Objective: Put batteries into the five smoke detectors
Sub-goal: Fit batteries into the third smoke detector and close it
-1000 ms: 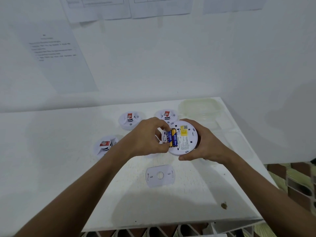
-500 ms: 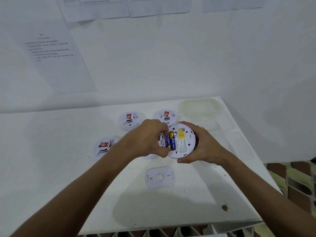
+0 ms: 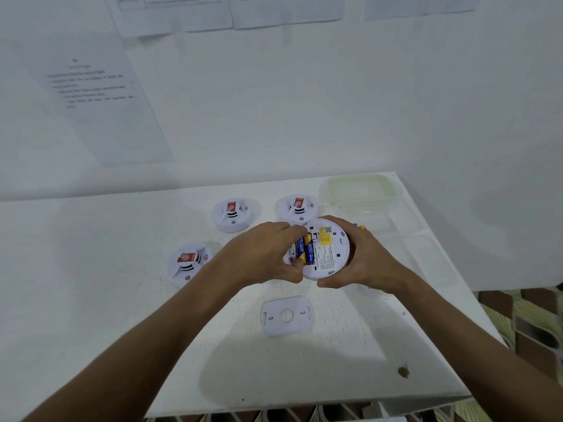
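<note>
A: The smoke detector (image 3: pixel 327 249) is sitting just right of centre in the frame, turned back-side up, and the right hand (image 3: pixel 362 260) is cradling it from the right with fingers curled round its rim.

B: And the batteries (image 3: pixel 306 249)?

A: Two are lying side by side in the slot on the detector's left part, long axes running roughly top to bottom of the frame. The left hand (image 3: pixel 262 257) is nearer, reaching in from the left, with fingertips at the top end and the thumb at the bottom end, curled onto the batteries and pressing.

B: So the push is going rightward and down into the slot?

A: That is my reading; whether they are fully seated I cannot tell.

B: The others?

A: Three more detectors (image 3: pixel 234 214) are lying face up on the table (image 3: pixel 122 239), left and above, with a mounting plate (image 3: pixel 286 315) below the hands.
</note>
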A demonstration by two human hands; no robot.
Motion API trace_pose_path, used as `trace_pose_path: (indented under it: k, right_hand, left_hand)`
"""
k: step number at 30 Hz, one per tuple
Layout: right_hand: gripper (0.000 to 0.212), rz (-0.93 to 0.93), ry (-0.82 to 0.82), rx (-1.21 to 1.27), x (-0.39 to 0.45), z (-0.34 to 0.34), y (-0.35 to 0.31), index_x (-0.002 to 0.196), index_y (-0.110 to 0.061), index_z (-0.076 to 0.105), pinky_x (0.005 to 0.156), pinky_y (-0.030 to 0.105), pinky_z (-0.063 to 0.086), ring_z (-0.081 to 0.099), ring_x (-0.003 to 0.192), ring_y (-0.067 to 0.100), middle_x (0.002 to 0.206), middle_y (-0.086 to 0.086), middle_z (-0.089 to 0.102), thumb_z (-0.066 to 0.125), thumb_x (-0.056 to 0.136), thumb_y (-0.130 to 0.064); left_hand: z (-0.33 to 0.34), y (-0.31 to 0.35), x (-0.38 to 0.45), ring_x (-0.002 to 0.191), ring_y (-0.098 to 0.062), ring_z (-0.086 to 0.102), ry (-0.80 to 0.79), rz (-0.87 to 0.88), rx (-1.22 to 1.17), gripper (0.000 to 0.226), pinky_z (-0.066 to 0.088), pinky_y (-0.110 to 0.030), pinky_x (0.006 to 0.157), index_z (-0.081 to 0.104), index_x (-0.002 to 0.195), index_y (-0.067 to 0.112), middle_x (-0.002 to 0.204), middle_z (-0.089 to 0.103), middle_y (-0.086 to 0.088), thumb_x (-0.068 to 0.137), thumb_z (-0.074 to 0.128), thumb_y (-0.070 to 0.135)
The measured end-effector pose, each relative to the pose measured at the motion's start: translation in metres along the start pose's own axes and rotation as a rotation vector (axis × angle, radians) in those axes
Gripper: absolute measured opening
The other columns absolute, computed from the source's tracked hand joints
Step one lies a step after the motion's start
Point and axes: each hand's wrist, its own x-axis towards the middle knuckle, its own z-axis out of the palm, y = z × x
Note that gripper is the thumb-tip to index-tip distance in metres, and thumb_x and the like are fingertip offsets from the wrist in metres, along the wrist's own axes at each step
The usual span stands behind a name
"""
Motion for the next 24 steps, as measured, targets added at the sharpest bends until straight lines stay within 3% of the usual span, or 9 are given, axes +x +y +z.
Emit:
trace_pose_path:
  k: [5, 8, 12, 18, 24]
  right_hand:
    - [0.097, 0.0, 0.021, 0.031, 0.0, -0.004, 0.001, 0.137, -0.016, 0.05, 0.085, 0.019, 0.053, 0.062, 0.113, 0.012, 0.12, -0.009, 0.066, 0.093, 0.051, -0.004]
    - [0.096, -0.005, 0.043, 0.044, 0.001, -0.008, 0.0, 0.137, -0.017, 0.05, 0.084, 0.02, 0.054, 0.063, 0.111, 0.011, 0.118, -0.012, 0.067, 0.092, 0.052, -0.005]
    - [0.095, -0.001, 0.075, 0.029, -0.001, -0.014, 0.001, 0.137, -0.02, 0.051, 0.09, 0.027, 0.055, 0.062, 0.114, 0.015, 0.12, -0.011, 0.066, 0.093, 0.052, -0.011]
    - [0.09, -0.031, 0.113, 0.019, 0.0, -0.028, 0.001, 0.133, -0.019, 0.053, 0.085, 0.02, 0.053, 0.064, 0.109, 0.01, 0.117, -0.012, 0.067, 0.092, 0.056, 0.005]
    - [0.09, -0.042, 0.142, 0.013, -0.004, -0.045, 0.005, 0.132, -0.02, 0.054, 0.085, 0.02, 0.054, 0.064, 0.11, 0.013, 0.117, -0.009, 0.067, 0.094, 0.055, 0.002]
  left_hand:
    - [0.004, -0.007, 0.002, 0.093, -0.013, 0.056, 0.072, 0.07, -0.029, 0.052, 0.047, -0.025, 0.08, 0.045, 0.142, 0.025, 0.12, 0.064, 0.0, 0.092, 0.057, 0.032]
    - [0.008, -0.011, 0.003, 0.072, -0.014, 0.052, 0.122, 0.183, 0.007, 0.039, 0.046, -0.027, 0.062, 0.056, 0.134, 0.024, 0.112, 0.066, -0.006, 0.096, 0.051, 0.026]
    - [0.017, -0.017, 0.003, 0.051, -0.017, 0.058, 0.217, 0.231, 0.06, 0.039, 0.042, -0.02, 0.042, 0.071, 0.112, 0.021, 0.098, 0.067, -0.005, 0.09, 0.042, 0.035]
    - [0.019, -0.002, 0.018, 0.066, -0.015, 0.06, 0.311, 0.261, -0.102, 0.041, 0.043, -0.02, 0.057, 0.073, 0.109, 0.013, 0.081, 0.066, -0.002, 0.086, 0.041, 0.026]
    - [0.017, 0.017, 0.036, 0.065, -0.01, 0.058, 0.364, 0.264, -0.194, 0.028, 0.051, -0.025, 0.058, 0.074, 0.095, 0.01, 0.076, 0.068, -0.001, 0.083, 0.054, 0.025]
